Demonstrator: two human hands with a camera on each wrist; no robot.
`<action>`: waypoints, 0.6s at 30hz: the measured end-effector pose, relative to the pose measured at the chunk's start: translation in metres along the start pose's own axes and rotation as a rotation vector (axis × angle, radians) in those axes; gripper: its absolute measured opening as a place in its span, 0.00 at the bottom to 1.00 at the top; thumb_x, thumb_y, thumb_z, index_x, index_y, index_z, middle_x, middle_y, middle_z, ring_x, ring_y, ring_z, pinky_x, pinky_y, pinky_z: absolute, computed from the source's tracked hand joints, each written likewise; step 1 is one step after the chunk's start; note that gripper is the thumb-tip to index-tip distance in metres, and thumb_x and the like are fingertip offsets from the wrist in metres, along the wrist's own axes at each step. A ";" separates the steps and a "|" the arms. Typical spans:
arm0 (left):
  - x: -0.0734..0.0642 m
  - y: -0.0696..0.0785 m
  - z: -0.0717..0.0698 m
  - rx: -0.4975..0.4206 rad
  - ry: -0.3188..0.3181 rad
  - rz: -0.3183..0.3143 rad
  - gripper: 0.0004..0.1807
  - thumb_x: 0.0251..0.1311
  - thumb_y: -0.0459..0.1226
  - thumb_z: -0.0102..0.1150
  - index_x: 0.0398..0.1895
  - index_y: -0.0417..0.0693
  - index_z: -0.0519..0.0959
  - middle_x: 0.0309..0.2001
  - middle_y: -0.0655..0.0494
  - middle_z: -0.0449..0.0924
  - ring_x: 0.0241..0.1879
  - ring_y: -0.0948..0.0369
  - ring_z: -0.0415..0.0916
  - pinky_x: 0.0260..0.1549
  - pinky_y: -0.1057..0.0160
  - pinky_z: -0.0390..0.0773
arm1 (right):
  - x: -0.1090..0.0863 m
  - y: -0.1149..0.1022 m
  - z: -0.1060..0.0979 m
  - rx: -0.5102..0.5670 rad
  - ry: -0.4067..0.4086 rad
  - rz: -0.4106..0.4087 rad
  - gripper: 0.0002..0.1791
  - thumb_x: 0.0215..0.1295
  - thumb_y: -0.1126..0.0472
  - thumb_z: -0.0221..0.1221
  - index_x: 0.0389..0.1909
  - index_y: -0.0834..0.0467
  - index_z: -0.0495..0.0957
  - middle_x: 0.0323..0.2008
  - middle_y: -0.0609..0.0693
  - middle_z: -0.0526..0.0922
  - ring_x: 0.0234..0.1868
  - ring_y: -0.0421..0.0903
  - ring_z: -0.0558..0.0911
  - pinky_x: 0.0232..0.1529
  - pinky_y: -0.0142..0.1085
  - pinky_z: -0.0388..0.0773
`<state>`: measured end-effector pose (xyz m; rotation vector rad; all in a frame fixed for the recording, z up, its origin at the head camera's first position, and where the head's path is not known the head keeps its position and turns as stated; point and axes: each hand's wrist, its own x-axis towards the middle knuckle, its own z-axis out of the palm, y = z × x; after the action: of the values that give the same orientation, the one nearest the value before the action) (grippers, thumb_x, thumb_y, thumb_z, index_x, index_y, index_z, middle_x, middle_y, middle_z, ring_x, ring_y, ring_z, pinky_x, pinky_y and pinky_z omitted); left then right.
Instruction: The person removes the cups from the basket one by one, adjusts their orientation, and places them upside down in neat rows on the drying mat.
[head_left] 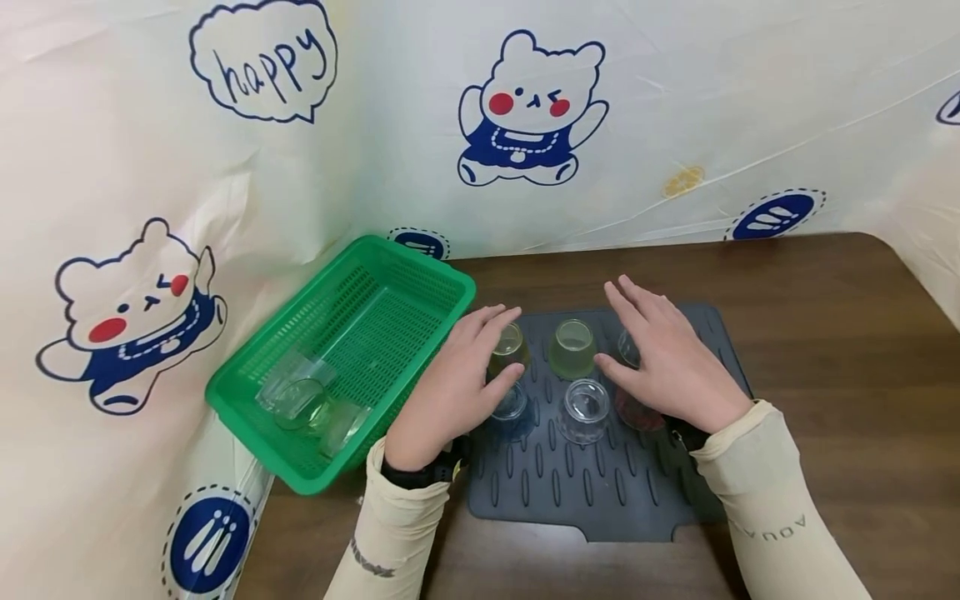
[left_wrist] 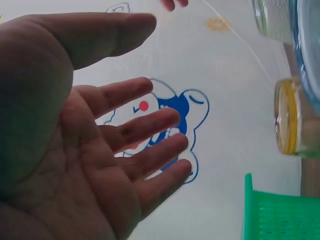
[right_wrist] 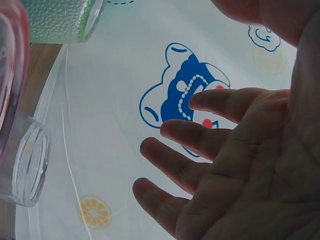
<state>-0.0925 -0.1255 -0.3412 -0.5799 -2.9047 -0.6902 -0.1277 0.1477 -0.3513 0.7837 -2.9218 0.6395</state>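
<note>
Several small glasses stand in two rows on a dark grey ridged mat (head_left: 555,500). My left hand (head_left: 457,375), fingers spread and palm facing inward, is held over the left side, nearest the yellowish glass (head_left: 510,337) and the blue glass (head_left: 513,408). On the other side my right hand (head_left: 675,358) hovers with extended fingers, partly covering a clear glass (head_left: 627,348) and a pink glass (head_left: 636,412). Between the hands are a green glass (head_left: 572,350) and another clear glass (head_left: 584,411). In both wrist views the palms hold nothing.
A green plastic basket (head_left: 438,287) stands left of the mat, with several clear and greenish glasses (head_left: 303,400) lying in its near end. The brown wooden table (head_left: 847,358) extends to the right. Behind hangs a white sheet (head_left: 405,100) printed with cartoon bears.
</note>
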 end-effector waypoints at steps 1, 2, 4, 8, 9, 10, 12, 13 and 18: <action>-0.001 0.001 0.001 0.004 0.006 0.003 0.35 0.64 0.47 0.58 0.73 0.55 0.60 0.69 0.56 0.57 0.69 0.59 0.52 0.60 0.56 0.63 | -0.001 -0.001 0.000 0.009 -0.002 0.004 0.49 0.62 0.43 0.60 0.76 0.56 0.47 0.75 0.55 0.45 0.71 0.61 0.51 0.66 0.57 0.48; -0.003 0.003 0.001 0.014 0.018 0.006 0.34 0.64 0.47 0.58 0.72 0.55 0.61 0.68 0.56 0.59 0.68 0.59 0.54 0.60 0.57 0.64 | -0.002 -0.001 0.000 0.017 -0.005 0.005 0.49 0.62 0.43 0.60 0.76 0.56 0.47 0.75 0.55 0.45 0.71 0.61 0.51 0.66 0.57 0.48; -0.008 0.005 0.002 0.034 0.060 0.015 0.31 0.64 0.46 0.57 0.70 0.55 0.64 0.65 0.58 0.62 0.65 0.60 0.57 0.58 0.58 0.66 | -0.004 -0.002 0.000 0.037 -0.014 0.008 0.49 0.62 0.43 0.59 0.77 0.56 0.47 0.75 0.55 0.45 0.71 0.61 0.51 0.65 0.58 0.48; -0.016 0.007 -0.004 0.085 0.211 0.067 0.25 0.63 0.42 0.55 0.64 0.53 0.71 0.59 0.57 0.70 0.58 0.60 0.66 0.48 0.60 0.73 | -0.009 -0.002 -0.008 0.075 -0.014 0.011 0.48 0.62 0.44 0.60 0.77 0.56 0.46 0.75 0.55 0.45 0.71 0.62 0.51 0.64 0.59 0.49; -0.018 0.006 -0.009 0.098 0.256 0.085 0.23 0.63 0.41 0.55 0.63 0.51 0.73 0.57 0.56 0.71 0.57 0.59 0.68 0.46 0.60 0.74 | -0.010 -0.001 -0.010 0.080 -0.010 0.010 0.48 0.63 0.45 0.60 0.77 0.56 0.46 0.75 0.55 0.45 0.71 0.62 0.51 0.64 0.60 0.50; -0.019 0.003 -0.015 0.114 0.301 0.099 0.23 0.62 0.40 0.55 0.61 0.51 0.74 0.56 0.55 0.72 0.55 0.58 0.69 0.44 0.59 0.74 | -0.011 -0.001 -0.013 0.085 -0.005 0.009 0.48 0.63 0.45 0.60 0.77 0.56 0.46 0.75 0.56 0.45 0.71 0.63 0.51 0.64 0.60 0.50; -0.023 -0.005 -0.034 0.145 0.367 0.083 0.22 0.61 0.39 0.56 0.59 0.49 0.75 0.54 0.54 0.74 0.54 0.56 0.70 0.45 0.57 0.74 | -0.012 -0.001 -0.017 0.089 0.004 0.004 0.49 0.63 0.45 0.60 0.77 0.56 0.46 0.75 0.56 0.45 0.71 0.63 0.51 0.62 0.61 0.52; -0.025 -0.011 -0.045 0.165 0.384 0.053 0.22 0.60 0.39 0.57 0.59 0.49 0.75 0.54 0.53 0.74 0.55 0.55 0.70 0.46 0.55 0.74 | -0.013 -0.001 -0.019 0.092 0.009 0.000 0.49 0.63 0.45 0.60 0.77 0.56 0.45 0.75 0.56 0.45 0.70 0.63 0.52 0.62 0.62 0.53; -0.040 -0.062 -0.097 0.234 0.346 -0.194 0.21 0.62 0.39 0.56 0.59 0.47 0.74 0.54 0.51 0.73 0.54 0.53 0.70 0.47 0.51 0.72 | -0.010 -0.003 -0.024 0.108 0.025 -0.035 0.48 0.63 0.45 0.59 0.77 0.56 0.46 0.75 0.56 0.44 0.70 0.63 0.52 0.61 0.62 0.54</action>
<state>-0.0783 -0.2344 -0.2877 -0.1366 -2.6785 -0.4100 -0.1183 0.1597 -0.3296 0.8291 -2.8643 0.8036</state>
